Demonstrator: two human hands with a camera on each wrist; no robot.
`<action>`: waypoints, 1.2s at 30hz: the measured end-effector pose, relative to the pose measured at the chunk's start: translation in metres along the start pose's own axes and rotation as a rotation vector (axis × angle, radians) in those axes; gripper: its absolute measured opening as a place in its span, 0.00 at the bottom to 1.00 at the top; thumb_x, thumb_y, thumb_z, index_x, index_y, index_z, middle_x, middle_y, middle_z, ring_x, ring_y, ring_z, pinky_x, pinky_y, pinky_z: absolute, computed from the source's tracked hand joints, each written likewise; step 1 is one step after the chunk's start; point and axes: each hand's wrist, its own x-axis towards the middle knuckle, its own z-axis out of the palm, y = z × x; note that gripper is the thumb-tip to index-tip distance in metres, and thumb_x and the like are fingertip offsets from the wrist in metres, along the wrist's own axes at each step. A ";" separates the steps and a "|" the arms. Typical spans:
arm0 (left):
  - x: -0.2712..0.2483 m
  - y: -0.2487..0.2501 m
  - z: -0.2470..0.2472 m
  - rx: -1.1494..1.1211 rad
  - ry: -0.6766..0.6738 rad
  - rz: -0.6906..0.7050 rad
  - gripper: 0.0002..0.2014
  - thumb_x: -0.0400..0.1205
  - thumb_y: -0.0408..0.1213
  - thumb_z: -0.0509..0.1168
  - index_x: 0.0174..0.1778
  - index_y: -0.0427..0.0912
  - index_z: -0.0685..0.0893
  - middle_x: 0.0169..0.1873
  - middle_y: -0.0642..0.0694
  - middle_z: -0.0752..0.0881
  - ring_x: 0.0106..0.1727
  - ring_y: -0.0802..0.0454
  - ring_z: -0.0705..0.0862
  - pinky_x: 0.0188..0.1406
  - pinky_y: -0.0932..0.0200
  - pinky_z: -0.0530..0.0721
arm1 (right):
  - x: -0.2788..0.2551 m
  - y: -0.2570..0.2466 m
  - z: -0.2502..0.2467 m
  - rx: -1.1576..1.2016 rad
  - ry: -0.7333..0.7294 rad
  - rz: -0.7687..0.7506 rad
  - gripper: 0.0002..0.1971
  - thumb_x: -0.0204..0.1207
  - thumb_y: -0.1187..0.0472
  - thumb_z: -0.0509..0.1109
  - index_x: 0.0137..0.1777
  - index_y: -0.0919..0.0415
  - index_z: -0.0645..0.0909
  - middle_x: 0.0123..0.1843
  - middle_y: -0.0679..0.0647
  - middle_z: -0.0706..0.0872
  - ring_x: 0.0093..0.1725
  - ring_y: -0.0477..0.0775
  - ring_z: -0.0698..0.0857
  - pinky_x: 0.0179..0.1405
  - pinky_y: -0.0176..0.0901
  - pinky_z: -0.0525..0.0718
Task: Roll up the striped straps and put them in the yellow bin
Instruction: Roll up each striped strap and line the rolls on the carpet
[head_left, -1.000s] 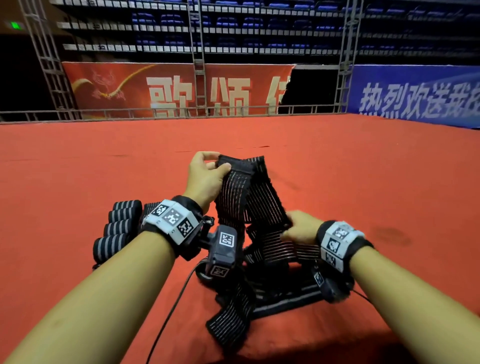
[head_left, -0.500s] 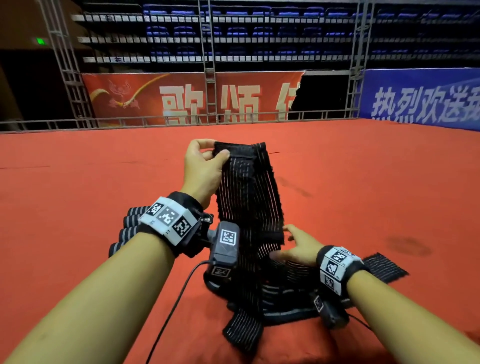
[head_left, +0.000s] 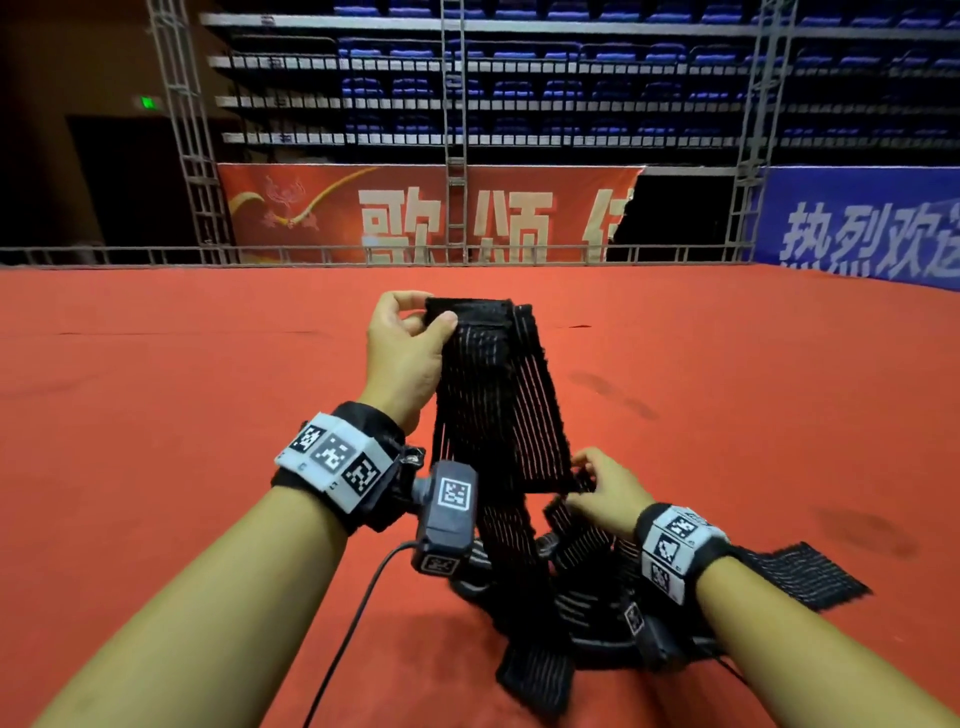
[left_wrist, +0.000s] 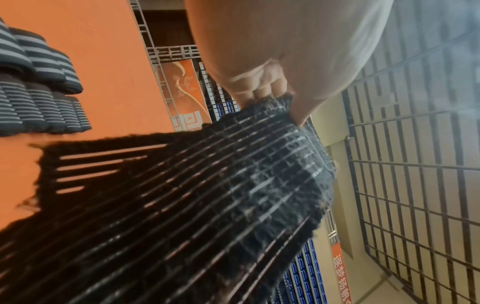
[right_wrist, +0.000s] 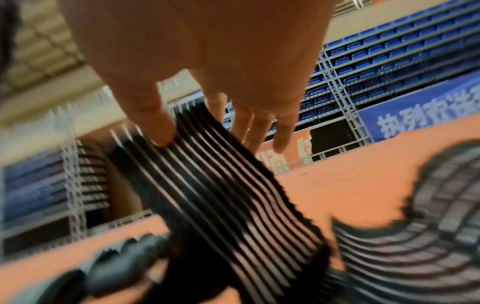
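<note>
My left hand (head_left: 428, 318) pinches the top end of a black strap with thin pale stripes (head_left: 493, 395) and holds it up, so it hangs down in folds. Lower down, my right hand (head_left: 584, 470) pinches the same strap between thumb (right_wrist: 158, 131) and forefinger, its other fingers straighter. In the left wrist view the curled fingers (left_wrist: 262, 90) grip the strap's edge (left_wrist: 233, 185). Under both hands a tangled pile of more straps (head_left: 587, 587) lies on the red floor. Several rolled-up striped straps (left_wrist: 39, 86) lie in a row to the left. No yellow bin is in view.
A loose flat strap end (head_left: 800, 577) lies on the red carpet (head_left: 156, 415) right of my right wrist. A black cable (head_left: 358, 618) runs from the left wrist camera. A metal railing (head_left: 311, 254), banners and blue seats stand far behind.
My left hand has raised the strap's top end higher. My right hand has left the pile and taken hold of the strap's lower part. The rolled straps have gone behind my left forearm.
</note>
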 end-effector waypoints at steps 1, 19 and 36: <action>0.000 -0.001 -0.001 -0.002 0.009 -0.006 0.10 0.83 0.25 0.66 0.52 0.43 0.74 0.41 0.46 0.86 0.32 0.63 0.87 0.32 0.67 0.84 | 0.000 -0.016 -0.005 0.184 -0.013 -0.061 0.21 0.69 0.58 0.74 0.61 0.50 0.75 0.55 0.52 0.84 0.55 0.55 0.84 0.57 0.49 0.83; 0.016 0.019 -0.050 0.131 0.273 0.129 0.11 0.81 0.27 0.67 0.47 0.46 0.72 0.37 0.51 0.80 0.27 0.71 0.81 0.33 0.71 0.80 | -0.055 -0.029 0.035 -0.630 -0.620 -0.019 0.15 0.67 0.56 0.79 0.53 0.57 0.86 0.51 0.54 0.89 0.53 0.56 0.87 0.49 0.43 0.83; 0.000 0.064 -0.060 0.064 0.026 0.013 0.11 0.82 0.24 0.65 0.45 0.44 0.73 0.39 0.44 0.83 0.29 0.57 0.85 0.25 0.64 0.81 | -0.030 -0.174 -0.002 0.252 -0.120 -0.501 0.21 0.75 0.79 0.66 0.34 0.52 0.67 0.34 0.42 0.69 0.31 0.38 0.70 0.34 0.22 0.69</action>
